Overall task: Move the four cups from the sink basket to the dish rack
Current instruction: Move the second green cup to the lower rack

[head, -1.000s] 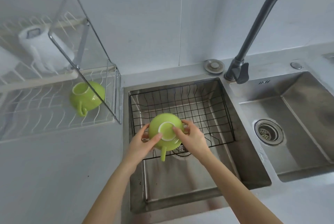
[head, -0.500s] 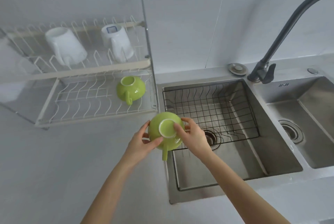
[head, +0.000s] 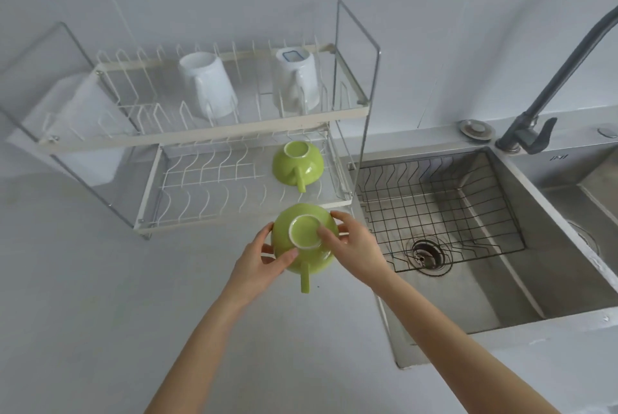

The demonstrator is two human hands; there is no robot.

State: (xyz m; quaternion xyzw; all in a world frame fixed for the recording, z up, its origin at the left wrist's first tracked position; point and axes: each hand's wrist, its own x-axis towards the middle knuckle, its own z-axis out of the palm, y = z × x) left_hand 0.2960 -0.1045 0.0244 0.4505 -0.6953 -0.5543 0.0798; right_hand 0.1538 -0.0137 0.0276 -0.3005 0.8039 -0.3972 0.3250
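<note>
I hold a green cup (head: 302, 229) upside down, its white foot ring up and its handle toward me. My left hand (head: 259, 265) grips its left side and my right hand (head: 354, 250) its right side. The cup hovers over the counter just in front of the dish rack (head: 234, 133). A second green cup (head: 297, 164) lies upside down on the rack's lower shelf at the right. Two white cups (head: 207, 86) (head: 296, 79) stand upside down on the upper shelf. The black wire sink basket (head: 441, 213) in the left sink holds no cups.
The rack has clear side panels (head: 354, 86); the right one stands between rack and sink. A dark faucet (head: 548, 86) rises behind the sinks. A drain (head: 426, 255) shows under the basket. Grey counter (head: 100, 296) spreads to the left and toward me.
Both hands have carried the green cup leftward out of the sink basket to the front of the rack. My view has swung left, bringing the whole rack into sight.
</note>
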